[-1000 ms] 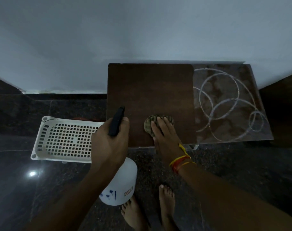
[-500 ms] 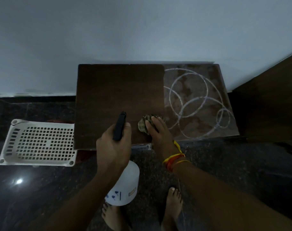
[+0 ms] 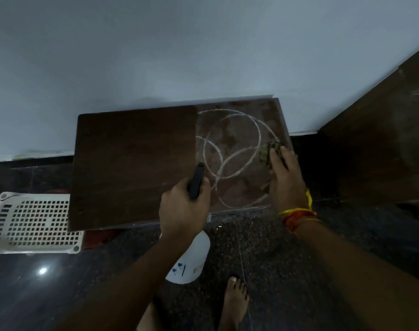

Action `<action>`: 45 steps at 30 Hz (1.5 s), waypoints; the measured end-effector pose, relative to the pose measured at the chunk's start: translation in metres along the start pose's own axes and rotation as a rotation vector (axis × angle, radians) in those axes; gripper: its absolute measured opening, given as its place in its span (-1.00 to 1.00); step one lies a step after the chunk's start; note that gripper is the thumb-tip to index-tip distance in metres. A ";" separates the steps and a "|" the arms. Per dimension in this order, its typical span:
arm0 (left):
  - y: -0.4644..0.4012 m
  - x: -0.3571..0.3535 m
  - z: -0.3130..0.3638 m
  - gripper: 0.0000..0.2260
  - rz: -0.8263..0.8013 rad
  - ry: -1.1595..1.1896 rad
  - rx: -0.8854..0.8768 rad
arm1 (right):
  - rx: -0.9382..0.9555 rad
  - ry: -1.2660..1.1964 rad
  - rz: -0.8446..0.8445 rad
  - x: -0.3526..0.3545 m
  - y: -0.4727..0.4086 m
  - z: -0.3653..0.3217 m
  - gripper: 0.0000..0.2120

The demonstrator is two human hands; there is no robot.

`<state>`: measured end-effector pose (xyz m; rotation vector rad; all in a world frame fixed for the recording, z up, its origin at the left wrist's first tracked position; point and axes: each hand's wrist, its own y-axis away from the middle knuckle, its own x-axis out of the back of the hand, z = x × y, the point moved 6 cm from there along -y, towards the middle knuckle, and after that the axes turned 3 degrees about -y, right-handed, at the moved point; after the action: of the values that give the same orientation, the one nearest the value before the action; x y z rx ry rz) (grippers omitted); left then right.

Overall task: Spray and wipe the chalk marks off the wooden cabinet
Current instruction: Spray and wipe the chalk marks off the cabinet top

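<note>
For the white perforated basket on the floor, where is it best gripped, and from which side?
Probably by its near long rim, coming from above: the white basket lies flat on the dark floor, its raised rim exposed, while its right end runs under the wooden cabinet. Fingers could also hook through the holes.

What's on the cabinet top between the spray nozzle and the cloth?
Head view: only chalk circles on the cabinet top between the spray nozzle and the cloth; no objects.
</note>
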<state>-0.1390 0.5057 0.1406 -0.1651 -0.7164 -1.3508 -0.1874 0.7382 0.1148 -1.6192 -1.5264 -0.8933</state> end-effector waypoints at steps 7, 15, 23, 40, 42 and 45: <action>-0.025 -0.010 0.036 -0.68 -0.052 -0.275 -0.195 | -0.063 -0.003 0.022 0.028 -0.001 0.048 -0.57; -0.022 -0.032 0.060 -0.69 -0.096 -0.384 -0.330 | -0.175 -0.028 0.038 0.041 0.009 0.078 -0.55; 0.002 -0.055 0.052 -0.74 -0.200 -0.385 -0.431 | -0.200 -0.006 0.024 0.048 0.019 0.091 -0.55; 0.025 0.004 -0.023 -0.58 -0.407 -0.544 -0.354 | -0.195 -0.041 -0.015 0.031 0.027 0.055 -0.56; 0.026 0.014 -0.031 -0.50 -0.405 -0.566 -0.348 | -0.177 -0.041 -0.016 0.029 0.024 0.048 -0.55; 0.030 0.024 -0.042 -0.56 -0.423 -0.606 -0.332 | -0.159 -0.043 -0.029 0.025 0.021 0.041 -0.52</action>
<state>-0.0943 0.4721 0.1304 -0.7439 -1.0650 -1.8476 -0.1648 0.7852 0.1157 -1.7424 -1.5445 -1.0245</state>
